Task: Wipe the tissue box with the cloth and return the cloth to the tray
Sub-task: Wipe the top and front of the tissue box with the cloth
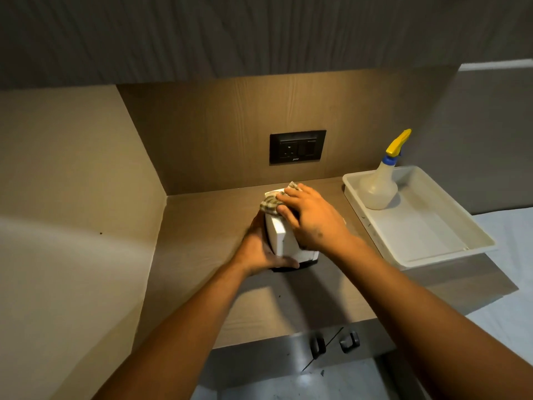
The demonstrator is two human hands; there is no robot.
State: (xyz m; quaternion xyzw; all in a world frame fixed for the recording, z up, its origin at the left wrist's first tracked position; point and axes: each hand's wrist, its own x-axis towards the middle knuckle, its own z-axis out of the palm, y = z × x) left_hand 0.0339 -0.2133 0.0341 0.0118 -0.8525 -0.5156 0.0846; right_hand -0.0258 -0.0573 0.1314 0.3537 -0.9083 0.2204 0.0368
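A white tissue box stands tilted on the wooden counter, near the back wall. My left hand grips its left side and lower edge. My right hand lies flat over the top of the box and presses a checked beige cloth against it. Only a bunched part of the cloth shows past my fingers at the far end of the box. The white plastic tray sits to the right on the counter, apart from both hands.
A clear spray bottle with a yellow and blue trigger stands in the tray's far left corner. A black socket plate is on the back wall. A side wall closes the left. Drawer handles sit below the counter's front edge.
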